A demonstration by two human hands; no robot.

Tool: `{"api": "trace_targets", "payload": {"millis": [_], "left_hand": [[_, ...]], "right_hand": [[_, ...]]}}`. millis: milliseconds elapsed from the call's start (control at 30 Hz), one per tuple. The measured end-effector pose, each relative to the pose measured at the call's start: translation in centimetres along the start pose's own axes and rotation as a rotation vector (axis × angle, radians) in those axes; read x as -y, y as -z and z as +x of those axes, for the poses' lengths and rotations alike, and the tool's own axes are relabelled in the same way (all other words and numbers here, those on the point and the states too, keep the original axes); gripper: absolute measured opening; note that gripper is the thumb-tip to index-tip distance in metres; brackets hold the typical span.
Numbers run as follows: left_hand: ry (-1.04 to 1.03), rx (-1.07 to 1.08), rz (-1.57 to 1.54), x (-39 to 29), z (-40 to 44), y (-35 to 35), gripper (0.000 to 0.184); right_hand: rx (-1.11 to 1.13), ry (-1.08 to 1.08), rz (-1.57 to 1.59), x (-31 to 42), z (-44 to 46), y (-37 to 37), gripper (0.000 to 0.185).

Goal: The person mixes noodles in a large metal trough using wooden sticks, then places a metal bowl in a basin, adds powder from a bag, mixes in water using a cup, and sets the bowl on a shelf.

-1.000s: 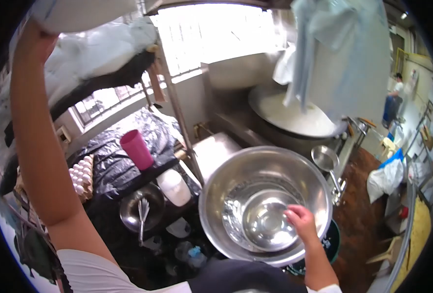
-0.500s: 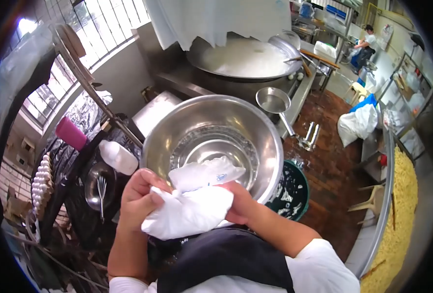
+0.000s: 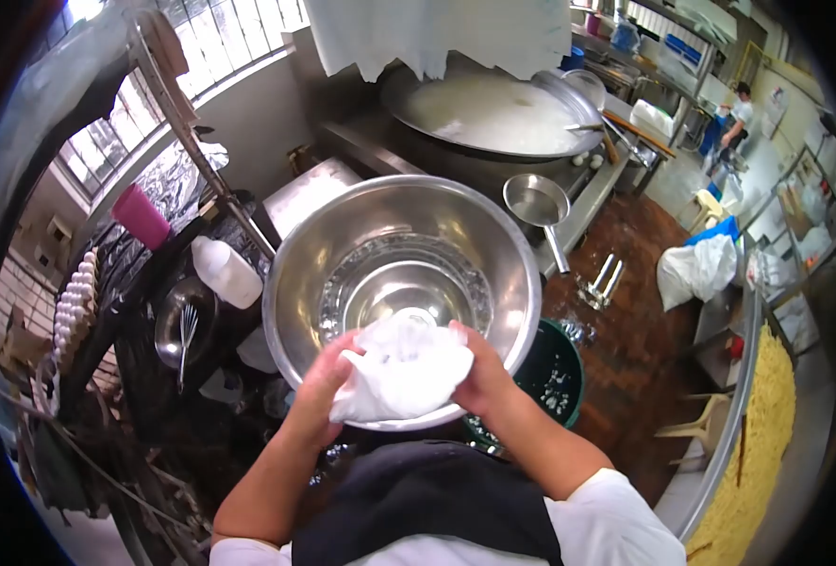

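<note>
White, thin and crumpled: a bundle [image 3: 407, 375], plastic or cloth, cannot tell which. Head view: it lies directly between the left hand [image 3: 322, 385] and the right hand [image 3: 482, 374], touching both, so neither is nearer. Long axis runs roughly side to side, from hand to hand, with the left end hanging somewhat closer to the body. As seen from above, the bundle overlaps the near part of a large steel basin [image 3: 295, 311]; height above the rim not readable.

Grip: left fingers closed on the bundle's left edge; right fingers closed on its right edge, fingertips partly hidden by the folds. The two hands stand apart, the material spread between them. No other object seen in either.

About them: a smaller steel bowl [image 3: 404, 283] sits inside the basin, beyond the bundle. A handled pan [image 3: 536, 200] is just beyond the basin's right side; a dark green tub [image 3: 569, 382] is low at the right. A white jug [image 3: 227, 274] stands near the basin's left side. A co-worker [image 3: 739, 118] is well apart, far right.
</note>
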State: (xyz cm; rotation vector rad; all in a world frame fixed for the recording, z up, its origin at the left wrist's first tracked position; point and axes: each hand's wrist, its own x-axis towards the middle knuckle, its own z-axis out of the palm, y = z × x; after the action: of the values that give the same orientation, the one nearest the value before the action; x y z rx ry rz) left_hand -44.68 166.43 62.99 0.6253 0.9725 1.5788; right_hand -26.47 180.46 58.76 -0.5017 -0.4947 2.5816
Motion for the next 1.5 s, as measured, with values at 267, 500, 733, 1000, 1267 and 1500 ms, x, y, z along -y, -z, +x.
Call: {"api": "trace_targets", "payload": {"millis": [267, 500, 733, 1000, 1267, 1500], "left_hand": [[0.319, 0.001, -0.402, 5.7, 0.1, 3.1, 0.06], [0.172, -0.041, -0.37, 4.3, 0.5, 1.6, 0.05], [0.115, 0.002, -0.111, 8.0, 3.2, 4.7, 0.066], [-0.214, -0.053, 0.549, 4.9, 7.8, 5.4, 0.066], [-0.273, 0.134, 1.068, 4.4, 12.2, 5.7, 0.046], [-0.187, -0.002, 1.027, 9.1, 14.6, 8.1, 0.036]], "right_hand": [[-0.158, 0.286, -0.725, 1.3, -0.8, -1.1, 0.043], [-0.247, 0.074, -0.556, 2.2, -1.5, 0.1, 0.041], [-0.144, 0.215, -0.832, 3.5, 1.4, -2.7, 0.024], [-0.018, 0.448, -1.569, 3.3, 5.3, -4.1, 0.023], [-0.069, 0.413, -1.848, 3.7, 9.3, -2.0, 0.022], [-0.153, 0.51, -1.805, 2.2, 11.4, 1.3, 0.025]]}}
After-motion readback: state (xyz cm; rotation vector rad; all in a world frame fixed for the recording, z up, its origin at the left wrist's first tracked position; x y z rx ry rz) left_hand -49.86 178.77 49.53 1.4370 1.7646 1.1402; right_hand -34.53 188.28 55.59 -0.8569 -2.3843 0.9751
